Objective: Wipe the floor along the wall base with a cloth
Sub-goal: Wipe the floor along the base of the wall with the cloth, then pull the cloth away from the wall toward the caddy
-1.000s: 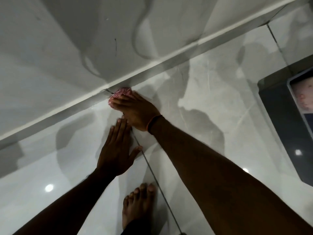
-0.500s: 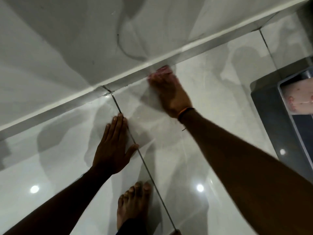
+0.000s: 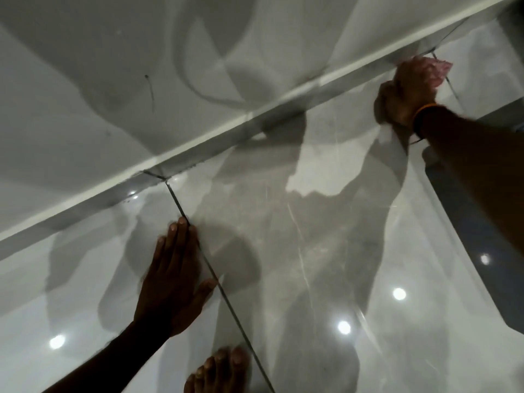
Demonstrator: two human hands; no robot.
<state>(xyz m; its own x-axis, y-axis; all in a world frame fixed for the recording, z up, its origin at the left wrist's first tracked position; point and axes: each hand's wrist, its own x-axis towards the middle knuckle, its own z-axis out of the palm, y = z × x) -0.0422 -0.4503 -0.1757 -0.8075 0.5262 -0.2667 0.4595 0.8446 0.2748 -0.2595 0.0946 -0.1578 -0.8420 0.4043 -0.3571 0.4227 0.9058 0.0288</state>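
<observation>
Right hand (image 3: 408, 92) slid cloth (image 3: 438, 70) farther right; left hand (image 3: 173, 282) unmoved.

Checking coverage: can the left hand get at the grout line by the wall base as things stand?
Probably yes: the left hand lies flat on the floor tile, its fingertips at the grout line, with nothing between.

No readable text, label or number shows anywhere.

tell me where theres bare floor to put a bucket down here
Free: the glossy grey tile floor between the flat left hand and the right hand gripping the pink cloth. Crowded: by the bare foot and the dark grout line.
</observation>
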